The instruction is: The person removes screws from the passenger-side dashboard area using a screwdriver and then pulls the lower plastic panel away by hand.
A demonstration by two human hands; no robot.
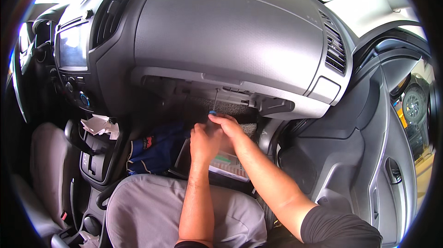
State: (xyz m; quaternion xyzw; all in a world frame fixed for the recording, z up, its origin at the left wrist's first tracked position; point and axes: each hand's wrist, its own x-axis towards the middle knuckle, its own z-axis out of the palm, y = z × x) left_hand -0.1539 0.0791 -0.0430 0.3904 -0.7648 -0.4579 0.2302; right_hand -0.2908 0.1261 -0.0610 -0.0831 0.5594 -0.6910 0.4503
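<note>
Below the glove compartment, my right hand is closed on a screwdriver with a blue handle, whose thin shaft points up toward the underside of the dashboard. Just below and left of it, my left hand has curled fingers, touching or very close to my right hand; what is inside them is hidden. A tray or box with a green item in it lies in the footwell under my arms.
A seat is beneath my arms, with a blue fabric bag beyond it. The center console, with crumpled paper by it, is at left. The open door borders the right, with a wheel outside.
</note>
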